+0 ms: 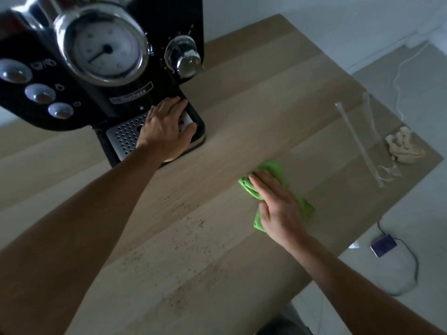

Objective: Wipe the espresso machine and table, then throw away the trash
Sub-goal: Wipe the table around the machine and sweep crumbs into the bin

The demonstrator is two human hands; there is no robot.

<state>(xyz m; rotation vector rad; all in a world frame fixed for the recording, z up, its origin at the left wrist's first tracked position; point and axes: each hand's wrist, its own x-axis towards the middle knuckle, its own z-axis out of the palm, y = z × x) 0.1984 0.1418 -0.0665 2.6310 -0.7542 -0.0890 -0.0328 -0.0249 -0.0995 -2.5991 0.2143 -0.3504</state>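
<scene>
We see the left hand point(167, 131) lying flat on the drip tray point(123, 139) of the espresso machine point(96, 56), fingers point(173, 105) straight, gripping nothing. The right hand point(278, 209) presses a green cloth point(272, 168) onto the table point(217, 274), fingers straight too. Beyond them, well apart, lie 2 clear straws point(358, 143) and crumpled paper point(401, 146). Dark specks point(191, 228) lie left of the right hand.

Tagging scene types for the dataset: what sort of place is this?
Probably a room in a home or small office, not a cafe. A consumer espresso machine stands on a plain wooden table, and a loose cable runs from a small device on the pale floor.
</scene>
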